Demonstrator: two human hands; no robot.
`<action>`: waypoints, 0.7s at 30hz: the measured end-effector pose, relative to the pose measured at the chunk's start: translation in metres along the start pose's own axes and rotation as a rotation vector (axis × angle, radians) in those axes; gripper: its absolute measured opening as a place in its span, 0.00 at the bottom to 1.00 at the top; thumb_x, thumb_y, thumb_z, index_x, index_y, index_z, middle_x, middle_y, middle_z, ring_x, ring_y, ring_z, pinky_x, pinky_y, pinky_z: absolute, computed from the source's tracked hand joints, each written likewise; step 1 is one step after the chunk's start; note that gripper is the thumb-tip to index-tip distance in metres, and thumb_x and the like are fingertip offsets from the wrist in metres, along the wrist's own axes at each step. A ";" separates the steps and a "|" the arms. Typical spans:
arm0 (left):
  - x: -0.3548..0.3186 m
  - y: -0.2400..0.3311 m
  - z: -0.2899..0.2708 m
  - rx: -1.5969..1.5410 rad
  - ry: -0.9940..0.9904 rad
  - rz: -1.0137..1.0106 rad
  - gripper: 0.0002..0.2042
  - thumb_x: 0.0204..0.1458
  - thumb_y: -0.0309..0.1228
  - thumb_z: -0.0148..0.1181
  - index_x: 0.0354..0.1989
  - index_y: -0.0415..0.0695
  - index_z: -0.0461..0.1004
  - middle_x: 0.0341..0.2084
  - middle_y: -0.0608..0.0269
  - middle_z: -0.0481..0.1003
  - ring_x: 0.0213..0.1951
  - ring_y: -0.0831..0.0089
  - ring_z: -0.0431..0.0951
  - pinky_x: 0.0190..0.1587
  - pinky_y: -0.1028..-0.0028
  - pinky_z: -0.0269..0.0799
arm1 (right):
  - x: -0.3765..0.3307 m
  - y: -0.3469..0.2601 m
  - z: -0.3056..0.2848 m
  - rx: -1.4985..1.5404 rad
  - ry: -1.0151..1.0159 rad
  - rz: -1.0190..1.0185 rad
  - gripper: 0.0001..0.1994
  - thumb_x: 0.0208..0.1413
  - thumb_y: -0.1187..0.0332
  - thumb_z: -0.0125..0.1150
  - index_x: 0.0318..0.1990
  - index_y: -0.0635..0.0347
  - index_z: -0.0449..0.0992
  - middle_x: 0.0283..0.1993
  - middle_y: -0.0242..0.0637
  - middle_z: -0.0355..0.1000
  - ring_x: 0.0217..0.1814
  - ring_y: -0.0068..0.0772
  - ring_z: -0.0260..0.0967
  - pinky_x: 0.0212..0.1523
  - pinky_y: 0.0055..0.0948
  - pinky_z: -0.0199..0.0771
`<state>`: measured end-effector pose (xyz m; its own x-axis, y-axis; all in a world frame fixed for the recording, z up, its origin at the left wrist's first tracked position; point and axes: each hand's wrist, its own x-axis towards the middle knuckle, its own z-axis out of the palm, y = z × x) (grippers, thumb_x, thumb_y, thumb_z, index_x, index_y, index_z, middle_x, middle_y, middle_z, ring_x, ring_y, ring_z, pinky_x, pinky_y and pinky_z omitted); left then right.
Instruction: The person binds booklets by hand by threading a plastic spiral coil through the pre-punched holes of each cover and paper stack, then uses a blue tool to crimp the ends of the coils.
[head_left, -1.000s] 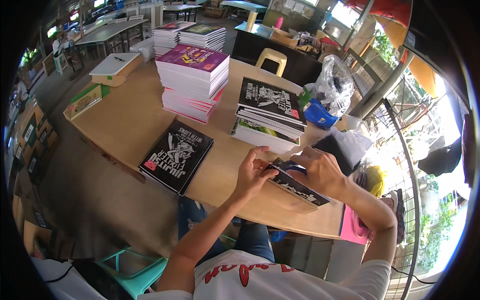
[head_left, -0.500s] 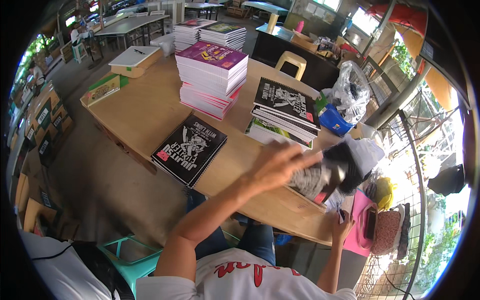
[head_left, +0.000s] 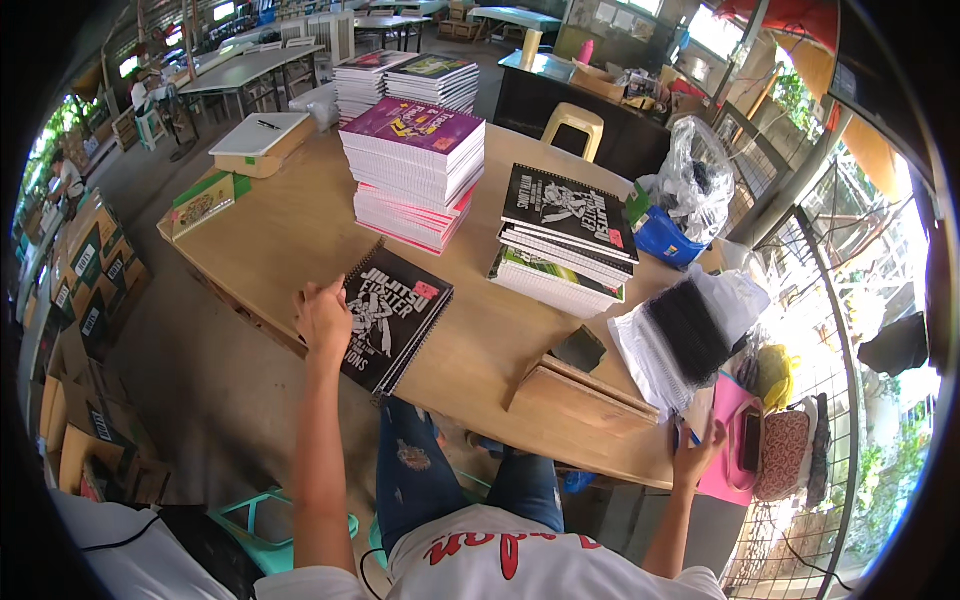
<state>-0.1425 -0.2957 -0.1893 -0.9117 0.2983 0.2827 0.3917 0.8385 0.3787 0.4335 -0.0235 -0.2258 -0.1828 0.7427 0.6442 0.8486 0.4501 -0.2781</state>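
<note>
At the table's front edge, my left hand is closed at the left edge of a black-covered spiral notebook with a white figure and a pink patch. That notebook lies on at least one other. My right hand, at the table's right corner, has its fingers closed around a small dark-blue thing whose kind I cannot make out. Beside it lie a bundle of black binding coils on white plastic and a low wooden block with a dark flat piece behind it.
Farther right stands a pile of black notebooks on white-paged ones. Tall purple-covered book stacks stand mid-table. A blue container with clear plastic, a pink bag and a metal grille border the right. A turquoise stool is near my left.
My left hand has swung from the wooden block to the left pile. A blurred black-and-white item has left the block. The pile's top cover now faces the opposite way. My right hand stays at the corner.
</note>
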 end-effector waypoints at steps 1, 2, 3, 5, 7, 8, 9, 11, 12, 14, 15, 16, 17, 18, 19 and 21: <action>0.001 0.002 0.001 -0.003 -0.001 -0.002 0.15 0.59 0.36 0.59 0.55 0.63 0.79 0.51 0.62 0.71 0.57 0.51 0.67 0.50 0.50 0.73 | 0.008 -0.013 -0.008 0.158 0.124 0.042 0.27 0.54 0.61 0.69 0.60 0.61 0.73 0.58 0.52 0.66 0.61 0.57 0.63 0.63 0.54 0.59; 0.000 0.003 0.000 0.025 -0.028 -0.032 0.16 0.59 0.37 0.60 0.56 0.62 0.78 0.52 0.62 0.71 0.57 0.53 0.67 0.51 0.49 0.72 | 0.018 -0.039 -0.024 0.265 0.105 -0.018 0.28 0.54 0.63 0.68 0.61 0.62 0.72 0.60 0.53 0.65 0.64 0.57 0.62 0.63 0.54 0.60; -0.001 0.007 -0.001 0.054 -0.057 -0.057 0.17 0.58 0.37 0.61 0.56 0.61 0.78 0.53 0.61 0.70 0.56 0.55 0.67 0.51 0.48 0.71 | 0.024 -0.075 -0.042 0.261 0.102 -0.019 0.28 0.54 0.63 0.68 0.61 0.62 0.72 0.60 0.53 0.65 0.64 0.57 0.62 0.63 0.54 0.60; -0.006 0.027 -0.003 0.096 0.036 -0.009 0.17 0.57 0.37 0.62 0.56 0.59 0.78 0.53 0.61 0.70 0.57 0.56 0.67 0.52 0.50 0.70 | 0.031 -0.140 -0.065 0.465 -0.197 -0.282 0.28 0.51 0.71 0.67 0.62 0.62 0.71 0.56 0.49 0.68 0.61 0.53 0.65 0.64 0.49 0.61; -0.004 0.060 -0.018 -0.023 0.258 0.223 0.17 0.56 0.37 0.64 0.55 0.53 0.78 0.54 0.57 0.69 0.58 0.56 0.68 0.54 0.52 0.70 | 0.034 -0.161 -0.049 0.249 -0.276 -0.445 0.28 0.45 0.76 0.68 0.58 0.62 0.75 0.48 0.48 0.73 0.53 0.52 0.69 0.59 0.48 0.65; 0.001 0.083 -0.025 -0.187 0.365 0.412 0.18 0.55 0.36 0.65 0.54 0.49 0.78 0.55 0.53 0.69 0.57 0.55 0.69 0.54 0.53 0.70 | 0.038 -0.167 -0.037 0.249 -0.270 -0.436 0.28 0.45 0.76 0.68 0.58 0.62 0.75 0.48 0.48 0.73 0.53 0.52 0.69 0.59 0.48 0.65; 0.013 0.111 -0.019 -0.470 0.301 0.541 0.17 0.55 0.34 0.65 0.52 0.45 0.78 0.50 0.52 0.73 0.52 0.54 0.74 0.53 0.58 0.72 | 0.040 -0.168 -0.023 0.316 -0.324 -0.420 0.27 0.44 0.73 0.71 0.56 0.60 0.76 0.47 0.44 0.75 0.51 0.49 0.71 0.59 0.49 0.65; 0.041 0.182 -0.013 -0.768 0.231 0.618 0.12 0.56 0.37 0.65 0.42 0.41 0.81 0.31 0.51 0.79 0.37 0.55 0.80 0.46 0.62 0.76 | 0.048 -0.174 -0.012 0.378 -0.385 -0.406 0.26 0.44 0.69 0.73 0.54 0.59 0.77 0.46 0.40 0.77 0.49 0.46 0.72 0.60 0.51 0.64; 0.067 0.210 -0.007 -0.598 -0.034 0.457 0.20 0.54 0.46 0.66 0.38 0.37 0.81 0.26 0.50 0.79 0.31 0.55 0.81 0.43 0.62 0.77 | 0.051 -0.179 -0.008 0.374 -0.367 -0.439 0.25 0.45 0.69 0.73 0.53 0.59 0.77 0.45 0.39 0.77 0.47 0.46 0.73 0.59 0.50 0.65; 0.108 0.250 -0.001 -0.546 -0.521 0.196 0.29 0.43 0.53 0.73 0.29 0.32 0.79 0.30 0.46 0.81 0.33 0.57 0.82 0.42 0.64 0.78 | 0.050 -0.183 -0.008 0.388 -0.363 -0.447 0.24 0.45 0.67 0.73 0.53 0.57 0.78 0.44 0.38 0.78 0.46 0.45 0.72 0.60 0.49 0.65; 0.111 0.260 0.003 -0.548 -0.522 0.197 0.29 0.43 0.53 0.73 0.29 0.32 0.79 0.30 0.46 0.81 0.33 0.57 0.82 0.42 0.64 0.78 | 0.050 -0.183 -0.010 0.385 -0.363 -0.447 0.24 0.45 0.67 0.73 0.53 0.57 0.78 0.44 0.38 0.78 0.46 0.45 0.72 0.60 0.49 0.65; 0.113 0.266 0.006 -0.384 -0.369 0.304 0.27 0.40 0.51 0.75 0.28 0.33 0.79 0.31 0.46 0.81 0.34 0.58 0.83 0.43 0.65 0.78 | 0.050 -0.184 -0.012 0.358 -0.378 -0.459 0.26 0.44 0.67 0.74 0.54 0.58 0.78 0.47 0.40 0.76 0.49 0.46 0.72 0.61 0.49 0.64; 0.113 0.273 0.009 -0.222 -0.220 0.412 0.26 0.37 0.50 0.78 0.28 0.35 0.79 0.32 0.45 0.81 0.36 0.59 0.83 0.43 0.65 0.78 | 0.051 -0.185 -0.014 0.325 -0.391 -0.464 0.28 0.42 0.66 0.76 0.55 0.58 0.77 0.50 0.43 0.75 0.52 0.48 0.71 0.62 0.49 0.64; 0.107 0.283 0.000 -0.263 -0.273 0.401 0.21 0.40 0.39 0.79 0.31 0.35 0.78 0.32 0.47 0.81 0.36 0.60 0.83 0.43 0.66 0.77 | 0.053 -0.184 -0.018 0.315 -0.390 -0.451 0.28 0.42 0.66 0.76 0.55 0.58 0.77 0.50 0.43 0.75 0.52 0.48 0.71 0.62 0.49 0.64; 0.098 0.287 -0.008 -0.265 -0.281 0.410 0.21 0.40 0.39 0.79 0.31 0.35 0.78 0.32 0.47 0.81 0.36 0.60 0.83 0.43 0.66 0.77 | 0.057 -0.185 -0.023 0.410 -0.352 -0.378 0.31 0.41 0.66 0.77 0.57 0.58 0.76 0.53 0.46 0.72 0.55 0.50 0.70 0.63 0.48 0.64; 0.071 0.289 -0.032 -0.804 -0.126 0.550 0.13 0.46 0.26 0.73 0.33 0.35 0.72 0.28 0.50 0.80 0.34 0.65 0.82 0.39 0.69 0.76 | 0.080 -0.178 -0.027 0.557 -0.161 -0.335 0.37 0.40 0.67 0.79 0.62 0.60 0.72 0.61 0.53 0.66 0.64 0.57 0.64 0.66 0.43 0.64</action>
<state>-0.0897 -0.0468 -0.0320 -0.5651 0.6399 0.5208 0.6906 0.0215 0.7229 0.2812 -0.0574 -0.1054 -0.5003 0.5633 0.6575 0.3580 0.8260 -0.4353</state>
